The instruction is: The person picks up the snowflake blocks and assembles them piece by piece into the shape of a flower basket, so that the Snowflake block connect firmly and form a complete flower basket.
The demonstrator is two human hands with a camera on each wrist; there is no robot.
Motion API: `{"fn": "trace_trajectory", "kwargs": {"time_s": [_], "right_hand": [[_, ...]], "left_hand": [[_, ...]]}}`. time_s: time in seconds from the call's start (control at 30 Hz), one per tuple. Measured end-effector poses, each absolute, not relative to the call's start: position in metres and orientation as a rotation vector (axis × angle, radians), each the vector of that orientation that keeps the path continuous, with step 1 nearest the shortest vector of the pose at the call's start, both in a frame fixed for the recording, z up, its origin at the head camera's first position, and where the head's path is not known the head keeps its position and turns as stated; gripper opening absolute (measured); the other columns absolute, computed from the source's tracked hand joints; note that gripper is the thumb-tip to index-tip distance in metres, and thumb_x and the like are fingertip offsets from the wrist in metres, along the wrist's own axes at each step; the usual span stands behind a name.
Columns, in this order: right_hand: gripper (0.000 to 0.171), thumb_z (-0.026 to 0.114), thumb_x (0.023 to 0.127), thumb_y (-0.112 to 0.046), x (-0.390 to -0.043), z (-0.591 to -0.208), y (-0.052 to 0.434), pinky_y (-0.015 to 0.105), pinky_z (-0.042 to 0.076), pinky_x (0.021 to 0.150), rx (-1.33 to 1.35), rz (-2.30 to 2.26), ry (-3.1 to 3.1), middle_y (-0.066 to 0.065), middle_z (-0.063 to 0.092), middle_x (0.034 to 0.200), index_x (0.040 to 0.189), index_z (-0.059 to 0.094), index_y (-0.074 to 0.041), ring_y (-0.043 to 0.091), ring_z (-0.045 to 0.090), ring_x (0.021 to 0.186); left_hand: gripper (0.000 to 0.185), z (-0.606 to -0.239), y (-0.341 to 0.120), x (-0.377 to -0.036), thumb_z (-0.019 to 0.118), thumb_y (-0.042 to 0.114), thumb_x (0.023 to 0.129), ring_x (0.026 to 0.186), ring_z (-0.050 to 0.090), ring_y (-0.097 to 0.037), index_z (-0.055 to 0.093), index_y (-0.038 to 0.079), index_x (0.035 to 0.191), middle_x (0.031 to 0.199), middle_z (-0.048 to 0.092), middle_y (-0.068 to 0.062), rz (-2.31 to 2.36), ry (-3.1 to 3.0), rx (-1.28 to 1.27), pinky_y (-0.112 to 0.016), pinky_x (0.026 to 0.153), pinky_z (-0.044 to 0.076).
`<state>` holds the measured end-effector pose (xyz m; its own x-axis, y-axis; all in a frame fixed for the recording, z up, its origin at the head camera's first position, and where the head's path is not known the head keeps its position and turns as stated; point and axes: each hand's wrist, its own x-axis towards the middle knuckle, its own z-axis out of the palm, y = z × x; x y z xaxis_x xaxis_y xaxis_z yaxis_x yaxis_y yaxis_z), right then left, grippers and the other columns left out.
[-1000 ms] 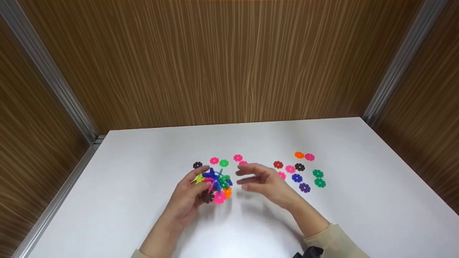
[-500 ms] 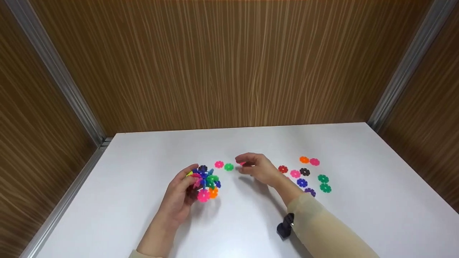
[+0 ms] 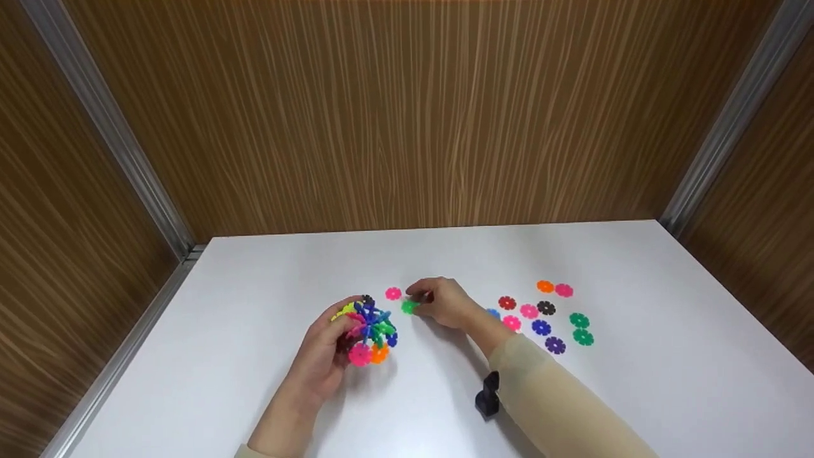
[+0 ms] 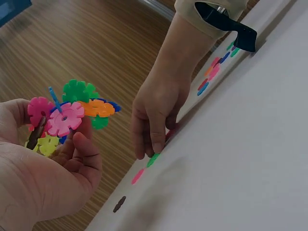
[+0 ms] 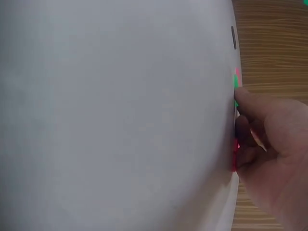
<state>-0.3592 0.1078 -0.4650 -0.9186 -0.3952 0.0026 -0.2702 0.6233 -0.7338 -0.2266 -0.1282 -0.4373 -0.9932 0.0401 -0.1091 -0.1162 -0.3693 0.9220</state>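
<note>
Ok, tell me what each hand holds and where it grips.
Left hand grips the multicoloured disc cluster from its left side. Right hand has fingertips on the green disc; a real hold cannot be told.

Layout: table (image 3: 254, 286) sits in a corner, wall panels (image 3: 407, 114) behind and to both sides. Left hand (image 3: 324, 356) is front-left of centre, raised off the table, holding the disc cluster (image 3: 369, 329). Right hand (image 3: 445, 304) is just right of the cluster, fingertips down on the table, touching a loose disc (image 3: 409, 306) lying between the two hands. Another single disc (image 3: 393, 293) lies just behind that one. A scatter of loose discs (image 3: 544, 315) lies flat right of the right hand. Wrist strap (image 3: 488, 393) sits on the right forearm, nearer the front edge.
</note>
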Motion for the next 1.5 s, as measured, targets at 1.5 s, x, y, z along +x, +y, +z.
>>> {"fn": "trace_trajectory", "kwargs": {"time_s": [1.5], "right_hand": [[0.021,0.070,0.103,-0.007,-0.252,-0.434,0.152,0.038,0.063,0.086,-0.995,-1.719,2.321,0.007,0.077,0.106,0.122,0.079,-0.007,0.024,0.073,0.089]], "left_hand": [[0.042,-0.455,-0.072,-0.209,0.081,0.027,0.093,0.100,0.067,-0.024,0.069,-0.003,0.121,0.110,0.072,-0.011,2.045,2.000,-0.017,-0.031,0.095,0.058]]}}
